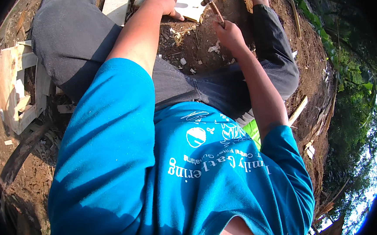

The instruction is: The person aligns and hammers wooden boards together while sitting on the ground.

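Observation:
At the top edge, my left hand (163, 1) rests on a pale wooden board (189, 6), its thumb and fingers apart; the frame's edge cuts off part of it. My right hand (230, 35) is closed around the handle of a hammer (218, 13). The hammer's head is up, just right of the board's end and apart from it. Another pale plank (117, 5) lies to the left of my left hand. Whether a nail stands in the board cannot be made out.
A slatted wooden crate (16, 90) stands on the dirt at the left, beside my bent leg. Wood chips (214, 48) litter the ground between my legs. Loose wood strips (298, 110) lie at the right, with green plants (348, 93) beyond. A dark branch (22, 151) lies below the crate.

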{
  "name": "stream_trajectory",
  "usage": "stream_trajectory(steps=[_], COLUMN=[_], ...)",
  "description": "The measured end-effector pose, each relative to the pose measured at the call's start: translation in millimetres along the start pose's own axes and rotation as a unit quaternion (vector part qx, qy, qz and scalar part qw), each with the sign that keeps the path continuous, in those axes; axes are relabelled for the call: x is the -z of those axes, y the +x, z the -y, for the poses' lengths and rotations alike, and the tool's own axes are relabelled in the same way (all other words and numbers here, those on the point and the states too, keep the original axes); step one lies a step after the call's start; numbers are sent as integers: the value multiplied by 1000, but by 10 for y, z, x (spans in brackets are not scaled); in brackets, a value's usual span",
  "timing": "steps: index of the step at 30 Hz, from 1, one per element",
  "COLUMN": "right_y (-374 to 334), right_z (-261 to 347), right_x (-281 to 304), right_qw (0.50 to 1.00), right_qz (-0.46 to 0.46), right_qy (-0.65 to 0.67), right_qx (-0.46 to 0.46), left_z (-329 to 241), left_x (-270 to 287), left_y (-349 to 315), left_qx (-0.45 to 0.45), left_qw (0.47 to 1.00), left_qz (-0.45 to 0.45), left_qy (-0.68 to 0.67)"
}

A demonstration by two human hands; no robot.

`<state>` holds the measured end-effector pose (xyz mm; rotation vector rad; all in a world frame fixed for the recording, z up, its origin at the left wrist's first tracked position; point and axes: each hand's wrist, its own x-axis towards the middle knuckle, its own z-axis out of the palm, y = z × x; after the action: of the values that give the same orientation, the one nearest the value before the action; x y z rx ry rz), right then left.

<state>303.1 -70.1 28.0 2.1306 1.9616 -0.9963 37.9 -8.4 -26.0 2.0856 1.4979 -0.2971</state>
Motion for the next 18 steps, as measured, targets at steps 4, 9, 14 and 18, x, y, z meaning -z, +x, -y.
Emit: stream_trajectory(steps=[4,9,14,18], right_y=[-217,-74,-113,-430], right_z=[537,126,367,718], right_x=[699,-149,463,821], right_qw=[912,994,972,836], right_qz=[-181,-89,-113,-180], right_qy=[358,27,196,482], right_qx=[88,50,63,190], left_z=[153,86,76,115], left_x=[-32,-19,-28,17], left_y=[-149,-81,-79,-177], left_qx=[13,3,27,2], left_qw=[1000,1000,999,1000], left_qz=[-14,-17,14,-19], left_qy=[23,19,23,7])
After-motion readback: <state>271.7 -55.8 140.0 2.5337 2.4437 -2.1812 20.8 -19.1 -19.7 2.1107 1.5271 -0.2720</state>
